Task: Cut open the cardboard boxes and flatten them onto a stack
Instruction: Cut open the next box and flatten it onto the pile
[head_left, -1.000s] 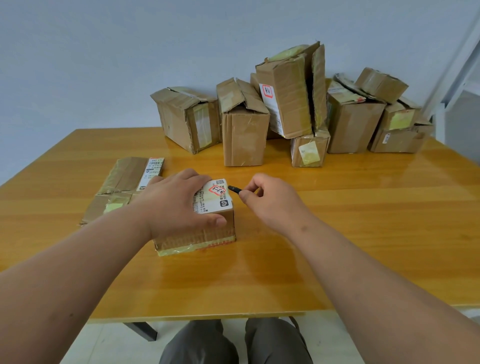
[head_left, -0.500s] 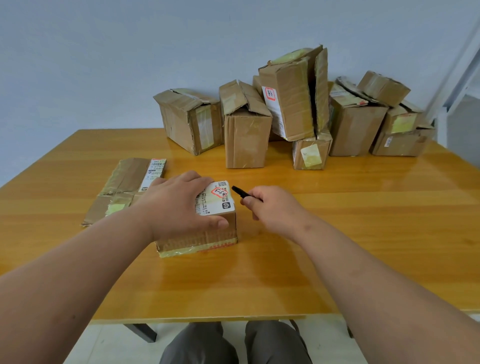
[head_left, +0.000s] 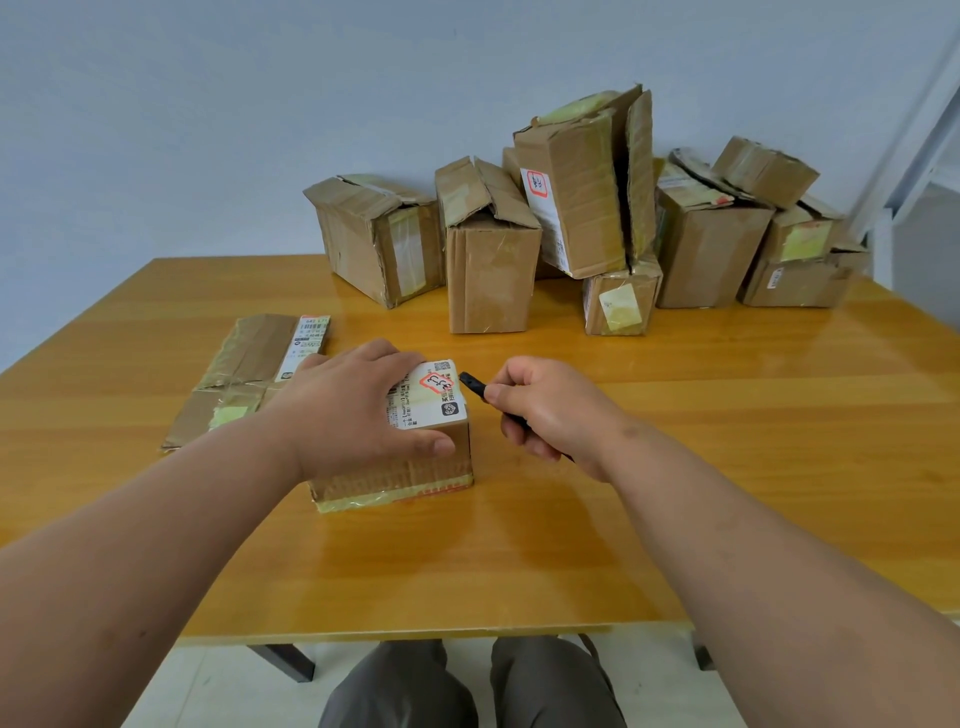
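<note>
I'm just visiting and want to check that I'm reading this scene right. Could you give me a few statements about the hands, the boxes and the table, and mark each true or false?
1. The left hand rests on top of the small box. True.
2. The right hand is empty. False: it grips a black cutter.
3. The cutter's tip points toward the small box. True.
4. A flattened box lies to the right of the small box. False: it lies to its left.
5. The small box has already been flattened. False: it stands whole on the table.
</note>
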